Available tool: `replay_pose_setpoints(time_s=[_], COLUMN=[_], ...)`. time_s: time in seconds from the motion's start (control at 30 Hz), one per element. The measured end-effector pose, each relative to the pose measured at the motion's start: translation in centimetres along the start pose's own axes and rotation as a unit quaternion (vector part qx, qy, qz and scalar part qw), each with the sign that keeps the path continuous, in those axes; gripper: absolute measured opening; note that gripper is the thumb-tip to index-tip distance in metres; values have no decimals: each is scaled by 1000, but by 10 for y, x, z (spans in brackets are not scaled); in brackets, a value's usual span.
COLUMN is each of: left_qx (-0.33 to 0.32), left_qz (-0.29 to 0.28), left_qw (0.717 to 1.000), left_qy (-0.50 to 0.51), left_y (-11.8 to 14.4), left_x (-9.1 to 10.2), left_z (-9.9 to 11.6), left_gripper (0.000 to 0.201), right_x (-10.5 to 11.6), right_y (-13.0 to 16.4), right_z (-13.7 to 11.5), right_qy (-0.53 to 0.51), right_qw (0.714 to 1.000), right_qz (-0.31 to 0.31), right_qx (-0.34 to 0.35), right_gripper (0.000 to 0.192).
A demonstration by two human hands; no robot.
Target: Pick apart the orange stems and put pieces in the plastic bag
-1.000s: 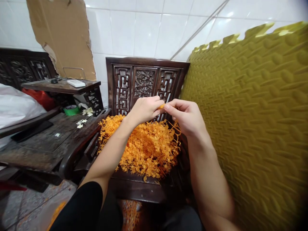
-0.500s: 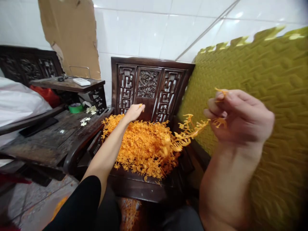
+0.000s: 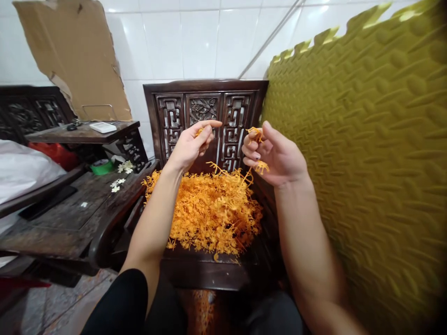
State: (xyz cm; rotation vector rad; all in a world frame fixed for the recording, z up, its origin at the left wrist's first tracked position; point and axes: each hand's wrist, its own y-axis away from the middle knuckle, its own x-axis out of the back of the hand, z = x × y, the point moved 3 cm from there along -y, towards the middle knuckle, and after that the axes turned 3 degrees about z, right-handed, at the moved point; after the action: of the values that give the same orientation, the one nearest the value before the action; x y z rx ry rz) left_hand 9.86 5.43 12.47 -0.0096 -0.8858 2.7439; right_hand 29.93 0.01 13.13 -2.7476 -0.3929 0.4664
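Observation:
A heap of orange plastic sprigs (image 3: pixel 209 211) lies on the seat of a dark carved wooden chair (image 3: pixel 195 274). My left hand (image 3: pixel 190 144) is raised above the heap in front of the chair back, pinching a tiny orange piece between thumb and fingers. My right hand (image 3: pixel 275 153) hovers close beside it, fingers curled around a small orange sprig (image 3: pixel 260 165) whose ends stick out above and below the fingers. The two hands are a short gap apart.
A yellow-green foam mat (image 3: pixel 366 153) stands against the wall on the right. To the left is a dark wooden table (image 3: pixel 63 214) with small white flowers (image 3: pixel 117 184), a green tape roll (image 3: pixel 101 165) and a white remote (image 3: pixel 102 127). Cardboard (image 3: pixel 80 56) leans on the tiled wall.
My right hand, which had swung out to the right pulling a sprig, has come back in beside my left hand. My left hand has lifted slightly.

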Motion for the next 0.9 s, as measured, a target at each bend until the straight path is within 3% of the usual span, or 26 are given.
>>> replay_pose_setpoints(time_s=[0.13, 0.23, 0.43, 0.53, 0.67, 0.8, 0.9], left_qx=[-12, -9, -40, -69, -87, -99, -118], left_qz=[-3, 21, 32, 9, -63, -134, -134], left_qw=[999, 995, 977, 953, 940, 941, 939], left_qy=[-49, -95, -206, -296, -322, -295, -294], left_y=[3, 7, 20, 25, 24, 22, 22], left_x=[-7, -12, -21, -30, -39, -35, -31], left_z=[7, 14, 36, 43, 38, 33, 35], left_gripper=[58, 74, 75, 63, 50, 47, 50], right_x=[1, 3, 6, 4, -1, -3, -2], right_y=[-2, -2, -1, -1, 0, 4, 8], right_z=[-2, -2, -2, 1, 8, 7, 2], right_qy=[-15, -41, -5, 43, 69, 90, 142], right_qw=[1000, 999, 999, 995, 988, 986, 982], right_qz=[-14, -18, -8, 2, 23, 32, 27], right_qx=[-4, 1, 43, 93, 139, 135, 120], right_gripper=[47, 36, 38, 46, 57, 50, 49])
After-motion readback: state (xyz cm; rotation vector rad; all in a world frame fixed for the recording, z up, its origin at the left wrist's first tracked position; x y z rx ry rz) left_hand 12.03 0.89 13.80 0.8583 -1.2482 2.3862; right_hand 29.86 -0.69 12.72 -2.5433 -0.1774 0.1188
